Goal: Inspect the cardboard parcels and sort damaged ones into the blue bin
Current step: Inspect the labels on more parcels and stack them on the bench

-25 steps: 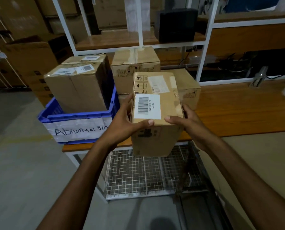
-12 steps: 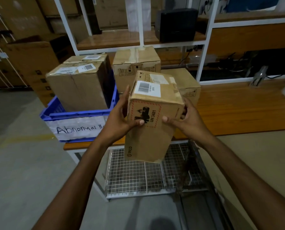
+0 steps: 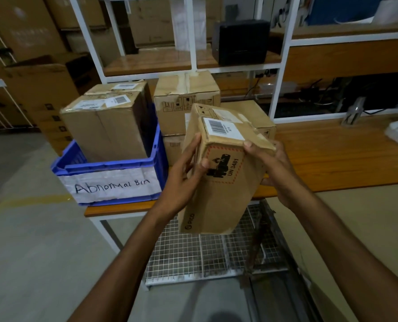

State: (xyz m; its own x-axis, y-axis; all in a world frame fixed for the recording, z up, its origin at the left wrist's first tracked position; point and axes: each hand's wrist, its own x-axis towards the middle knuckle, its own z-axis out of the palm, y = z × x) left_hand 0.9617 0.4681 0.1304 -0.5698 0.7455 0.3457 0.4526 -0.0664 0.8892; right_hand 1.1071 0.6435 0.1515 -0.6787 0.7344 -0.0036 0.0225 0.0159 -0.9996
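I hold a tall cardboard parcel [image 3: 219, 196] in both hands above the table's front edge, tilted with its top away from me. It carries a barcode label on top and a UN 3481 battery mark on the near face. My left hand [image 3: 184, 180] grips its left side and my right hand [image 3: 272, 166] grips its upper right corner, where the cardboard looks crumpled. To the left stands the blue bin [image 3: 114, 168], labelled "Abnormal Bin", with two parcels [image 3: 105, 129] inside.
Other parcels [image 3: 186, 98] are stacked on the wooden table [image 3: 332, 154] behind the held one. A white shelf frame [image 3: 193, 70] with a black device [image 3: 242, 40] rises at the back. A wire-mesh shelf [image 3: 193, 259] lies under the table. Large cartons [image 3: 38, 89] stand at the left.
The parcel has been rotated: its labelled face tipped away and upward, and the battery-mark face now turns toward me. Both hands shifted their grip along its sides.
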